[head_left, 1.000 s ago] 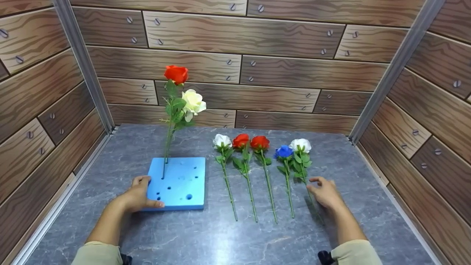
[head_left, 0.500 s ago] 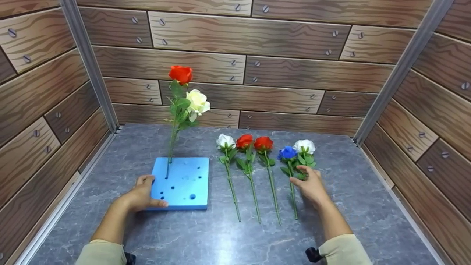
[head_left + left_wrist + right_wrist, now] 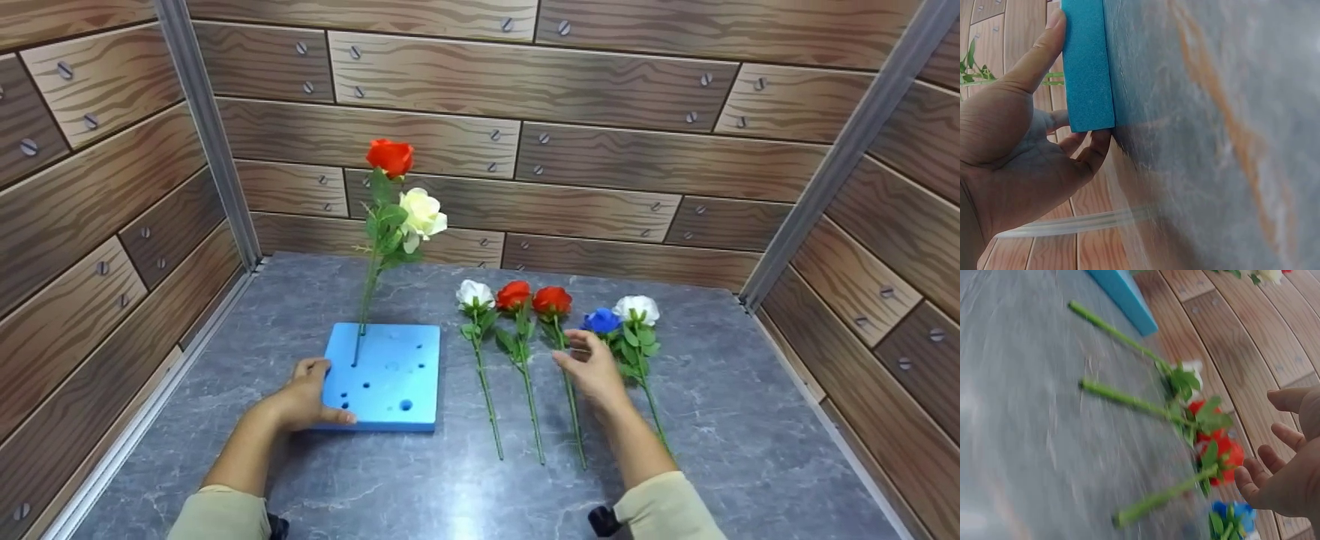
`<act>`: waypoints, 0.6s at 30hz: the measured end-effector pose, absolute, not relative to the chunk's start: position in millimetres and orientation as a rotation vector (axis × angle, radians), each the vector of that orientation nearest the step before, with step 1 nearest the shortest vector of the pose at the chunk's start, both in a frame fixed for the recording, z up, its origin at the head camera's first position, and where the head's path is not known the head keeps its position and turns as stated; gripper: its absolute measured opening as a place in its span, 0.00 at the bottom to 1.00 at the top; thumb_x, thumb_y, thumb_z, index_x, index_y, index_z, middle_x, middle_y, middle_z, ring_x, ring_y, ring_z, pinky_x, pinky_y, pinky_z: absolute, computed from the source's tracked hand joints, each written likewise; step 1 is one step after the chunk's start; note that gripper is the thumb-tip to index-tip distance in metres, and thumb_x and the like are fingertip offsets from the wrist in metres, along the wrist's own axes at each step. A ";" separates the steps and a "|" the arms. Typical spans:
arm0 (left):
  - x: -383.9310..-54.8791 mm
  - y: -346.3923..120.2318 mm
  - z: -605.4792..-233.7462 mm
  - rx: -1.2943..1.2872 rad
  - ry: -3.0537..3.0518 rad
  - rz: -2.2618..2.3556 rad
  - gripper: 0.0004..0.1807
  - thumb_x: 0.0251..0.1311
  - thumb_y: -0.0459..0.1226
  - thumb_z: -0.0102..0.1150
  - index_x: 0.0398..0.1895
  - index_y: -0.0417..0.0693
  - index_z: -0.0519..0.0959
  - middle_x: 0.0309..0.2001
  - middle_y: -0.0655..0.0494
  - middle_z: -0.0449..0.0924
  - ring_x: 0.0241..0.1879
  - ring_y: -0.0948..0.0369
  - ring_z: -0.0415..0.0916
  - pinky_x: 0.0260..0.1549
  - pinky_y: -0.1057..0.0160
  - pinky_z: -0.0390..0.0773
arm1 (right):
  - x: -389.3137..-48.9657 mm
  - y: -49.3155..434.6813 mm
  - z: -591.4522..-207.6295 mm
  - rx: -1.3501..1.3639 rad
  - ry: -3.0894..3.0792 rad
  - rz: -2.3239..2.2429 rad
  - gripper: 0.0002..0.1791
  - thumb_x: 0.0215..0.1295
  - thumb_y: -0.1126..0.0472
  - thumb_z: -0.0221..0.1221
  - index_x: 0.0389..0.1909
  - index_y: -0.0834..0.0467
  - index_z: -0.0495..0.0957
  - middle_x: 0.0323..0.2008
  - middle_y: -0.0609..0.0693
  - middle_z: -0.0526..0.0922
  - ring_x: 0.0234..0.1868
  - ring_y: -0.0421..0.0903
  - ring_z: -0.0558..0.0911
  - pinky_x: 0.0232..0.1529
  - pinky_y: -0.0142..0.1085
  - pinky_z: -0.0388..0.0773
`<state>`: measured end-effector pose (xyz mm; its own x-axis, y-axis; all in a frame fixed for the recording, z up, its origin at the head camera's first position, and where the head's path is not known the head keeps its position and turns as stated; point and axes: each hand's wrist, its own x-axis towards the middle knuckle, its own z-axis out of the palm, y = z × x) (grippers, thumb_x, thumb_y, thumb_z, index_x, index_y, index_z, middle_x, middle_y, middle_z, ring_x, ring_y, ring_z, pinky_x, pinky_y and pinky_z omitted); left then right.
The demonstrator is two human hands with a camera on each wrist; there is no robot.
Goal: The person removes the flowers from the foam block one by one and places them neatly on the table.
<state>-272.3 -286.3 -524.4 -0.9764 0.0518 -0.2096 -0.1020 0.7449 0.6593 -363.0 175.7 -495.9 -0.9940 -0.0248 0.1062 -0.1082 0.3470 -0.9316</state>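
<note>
My left hand [image 3: 304, 397] grips the near left corner of a blue foam block [image 3: 386, 416]. Its thumb [image 3: 1044, 48] lies along one side face while the fingers curl at the adjoining one. From holes in the block rise a red rose [image 3: 390, 157] and a cream rose [image 3: 422, 214] on long stems. My right hand [image 3: 596, 375] hovers with parted fingers and nothing in them, its fingertips overlapping the stem of the rightmost lying red rose [image 3: 552, 300]. Under or behind that hand, most of the stem of a blue rose [image 3: 601, 321] is hidden.
Left of the right hand, a white rose [image 3: 475, 294] and another red rose [image 3: 514, 295] lie on the grey marbled table [image 3: 480, 499]. A second white rose [image 3: 637, 309] lies at the far right. Wood-patterned walls [image 3: 450, 82] enclose the table on the visible sides.
My right hand has moved left, from over the rightmost white rose's stem, past the blue rose, to the red rose's stem. The left hand stays on the block. The head view has shifted slightly.
</note>
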 end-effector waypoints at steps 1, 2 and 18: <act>-272.3 -286.1 -524.3 -0.041 2.729 1.051 0.72 0.53 0.56 0.84 0.86 0.31 0.47 0.84 0.28 0.42 0.82 0.24 0.46 0.78 0.28 0.60 | -363.9 169.5 -495.7 0.139 -2.499 1.772 0.27 0.74 0.65 0.67 0.70 0.67 0.74 0.70 0.73 0.74 0.73 0.71 0.75 0.74 0.58 0.74; -272.6 -286.1 -524.8 -0.044 2.729 1.051 0.72 0.52 0.56 0.84 0.86 0.31 0.47 0.84 0.28 0.42 0.82 0.24 0.47 0.78 0.28 0.60 | -364.4 163.2 -495.4 0.154 -2.482 1.796 0.27 0.73 0.66 0.67 0.70 0.67 0.74 0.70 0.72 0.75 0.73 0.71 0.75 0.73 0.58 0.75; -272.8 -286.1 -523.8 -0.066 2.744 1.048 0.70 0.53 0.56 0.84 0.87 0.35 0.49 0.84 0.31 0.45 0.82 0.26 0.51 0.76 0.29 0.64 | -371.1 50.8 -512.6 0.472 -2.303 2.084 0.27 0.70 0.69 0.69 0.67 0.68 0.74 0.62 0.68 0.79 0.64 0.66 0.82 0.60 0.38 0.83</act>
<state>-272.8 -286.1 -523.8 -0.9785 0.0305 -0.2042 -0.1134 0.7472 0.6549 -371.1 50.8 -512.6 -0.9548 -0.2203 0.1995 -0.2205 0.0748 -0.9725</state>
